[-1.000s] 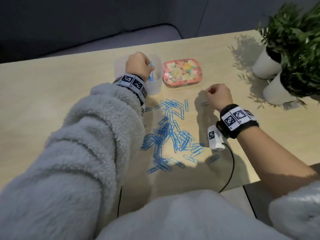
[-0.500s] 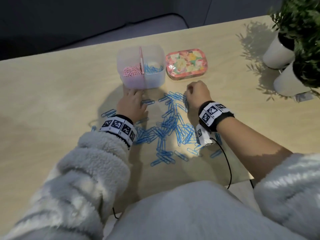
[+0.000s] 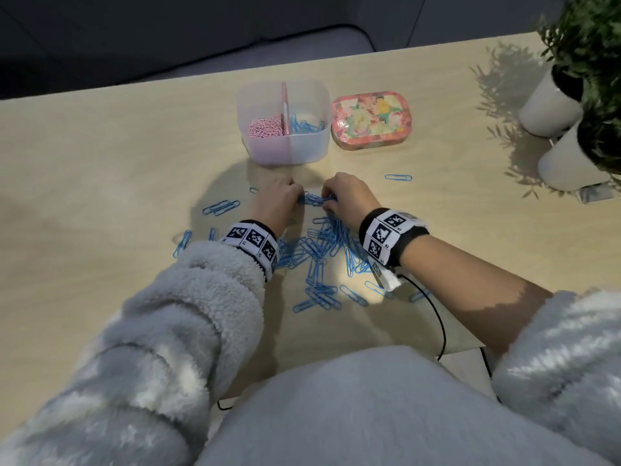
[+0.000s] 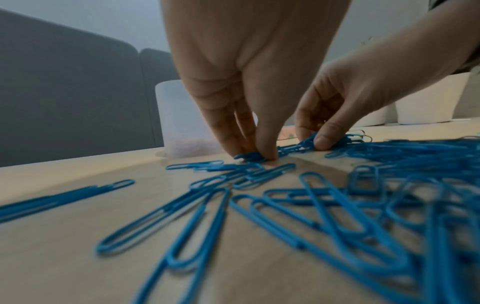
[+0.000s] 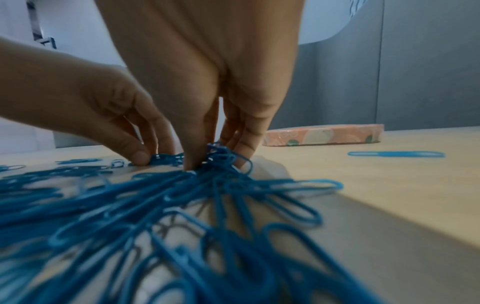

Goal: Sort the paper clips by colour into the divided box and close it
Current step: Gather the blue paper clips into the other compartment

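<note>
A clear divided box point(image 3: 312, 148) stands open on the table, with pink clips point(image 3: 265, 126) in its left half and blue clips point(image 3: 304, 125) in its right half. Its flowered lid point(image 3: 369, 121) lies to the right of it. Several blue paper clips point(image 3: 322, 250) are spread in front of the box. My left hand point(image 3: 279, 201) pinches a small bunch of blue clips point(image 4: 250, 157) on the table. My right hand point(image 3: 349, 196), close beside it, pinches another bunch point(image 5: 218, 158) at the far edge of the pile.
Two white plant pots point(image 3: 551, 105) stand at the far right of the table. One blue clip point(image 3: 398, 177) lies alone to the right of my hands. A black cable point(image 3: 440, 324) runs off the near table edge. A dark sofa lies beyond the table.
My left hand left the box and came down to the pile. My right hand moved left to meet it. Both now pinch blue clips at the pile's far edge.
</note>
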